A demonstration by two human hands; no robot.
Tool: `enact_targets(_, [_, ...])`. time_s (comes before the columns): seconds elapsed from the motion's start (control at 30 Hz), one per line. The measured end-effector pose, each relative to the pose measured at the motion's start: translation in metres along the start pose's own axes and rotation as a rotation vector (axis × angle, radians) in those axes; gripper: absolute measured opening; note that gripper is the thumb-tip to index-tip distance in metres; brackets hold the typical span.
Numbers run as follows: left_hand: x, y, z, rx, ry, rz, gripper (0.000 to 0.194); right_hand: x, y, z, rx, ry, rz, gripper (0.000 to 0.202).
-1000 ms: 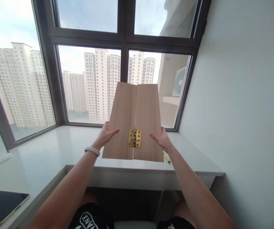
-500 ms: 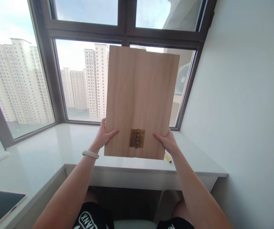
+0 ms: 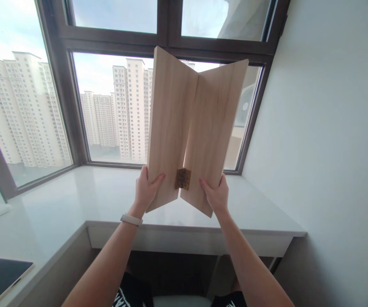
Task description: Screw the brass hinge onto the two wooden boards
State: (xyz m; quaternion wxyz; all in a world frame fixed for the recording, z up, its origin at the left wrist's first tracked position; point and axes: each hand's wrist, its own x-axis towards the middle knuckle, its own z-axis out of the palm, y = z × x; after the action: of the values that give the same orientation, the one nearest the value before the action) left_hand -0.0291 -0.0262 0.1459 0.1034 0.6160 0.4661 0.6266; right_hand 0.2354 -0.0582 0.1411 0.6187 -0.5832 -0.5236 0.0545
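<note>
Two light wooden boards stand up in front of me, joined near their lower ends by a brass hinge (image 3: 183, 178) with screws in it. They are partly folded, their outer edges turned toward me, and a thin gap runs between them above the hinge. My left hand (image 3: 147, 187) grips the left wooden board (image 3: 169, 123) low on its outer edge, thumb on the near face. In the same way my right hand (image 3: 216, 192) is closed on the right wooden board (image 3: 214, 128). The fingers behind both boards are hidden.
A white countertop (image 3: 107, 196) runs below the boards. On its left part lies a dark-screened tablet (image 3: 3, 277). Behind stands a brown-framed window (image 3: 167, 47), and a white wall (image 3: 325, 119) rises on the right.
The boards were nearly flat side by side; now they are folded at the hinge into a V. Both hands have turned inward with them. The yellow-and-black item on the counter is no longer visible.
</note>
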Motion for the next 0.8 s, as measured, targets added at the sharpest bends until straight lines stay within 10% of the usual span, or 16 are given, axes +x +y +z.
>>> enact_targets(0.37, [-0.042, 0.018, 0.04, 0.157, 0.073, -0.019, 0.03, -0.033, -0.017, 0.041, -0.287, 0.064, 0.117, 0.049])
enact_targets(0.8, [0.004, 0.004, -0.02, -0.111, -0.011, 0.017, 0.047, 0.021, 0.01, -0.026, 0.137, -0.033, -0.145, 0.061])
